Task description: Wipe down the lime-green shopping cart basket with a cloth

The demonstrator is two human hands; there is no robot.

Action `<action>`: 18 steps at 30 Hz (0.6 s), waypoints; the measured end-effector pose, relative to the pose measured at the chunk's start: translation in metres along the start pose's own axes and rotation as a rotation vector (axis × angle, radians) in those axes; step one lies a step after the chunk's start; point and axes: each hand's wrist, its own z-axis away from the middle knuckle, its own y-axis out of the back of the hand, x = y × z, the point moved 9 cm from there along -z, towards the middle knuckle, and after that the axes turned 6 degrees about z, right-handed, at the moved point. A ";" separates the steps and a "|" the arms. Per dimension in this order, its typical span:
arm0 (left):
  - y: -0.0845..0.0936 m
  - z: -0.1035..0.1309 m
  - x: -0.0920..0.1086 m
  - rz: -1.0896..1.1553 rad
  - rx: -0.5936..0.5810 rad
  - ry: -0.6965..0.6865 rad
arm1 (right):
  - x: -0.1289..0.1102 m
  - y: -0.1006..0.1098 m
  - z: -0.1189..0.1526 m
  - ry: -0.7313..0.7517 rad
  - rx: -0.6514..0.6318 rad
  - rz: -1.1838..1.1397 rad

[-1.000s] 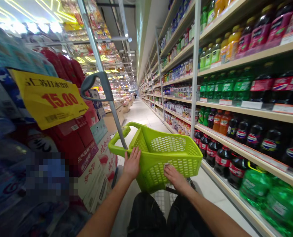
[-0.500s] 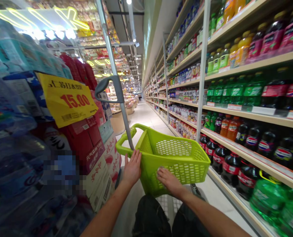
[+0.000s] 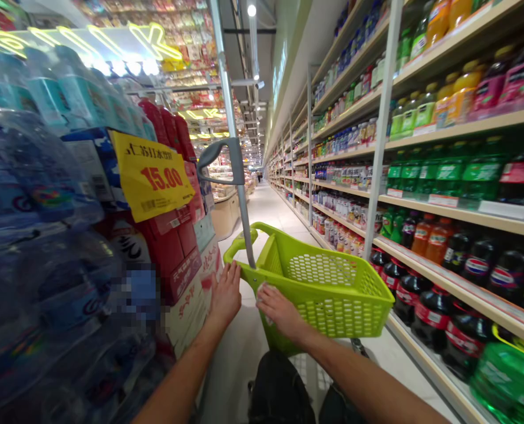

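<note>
The right hand (image 3: 279, 309), holding a white wad (image 3: 268, 318), is shifting work from the green plastic basket's (image 3: 315, 284) slotted side (image 3: 339, 321) toward its handle end (image 3: 231, 252), near the spread left hand (image 3: 226, 296).

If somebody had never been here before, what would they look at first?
Probably the lime-green shopping cart in the middle, with the left hand at its handle end and the right hand against its side, holding what looks like a white tissue. Next, perhaps the yellow price sign reading 15.00 on the left, then the shelves of colourful drink bottles along the right.
</note>
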 end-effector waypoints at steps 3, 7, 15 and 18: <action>0.001 -0.002 -0.003 0.006 0.010 -0.017 | -0.008 0.011 -0.044 0.004 0.089 0.025; 0.003 -0.009 -0.009 -0.001 0.033 -0.067 | -0.018 -0.024 -0.030 0.088 -0.113 0.034; -0.005 -0.021 -0.004 0.023 -0.083 -0.070 | 0.012 0.017 -0.049 -0.186 0.179 -0.021; -0.004 -0.020 -0.003 0.022 -0.092 -0.021 | 0.040 0.016 -0.071 -0.383 0.178 0.002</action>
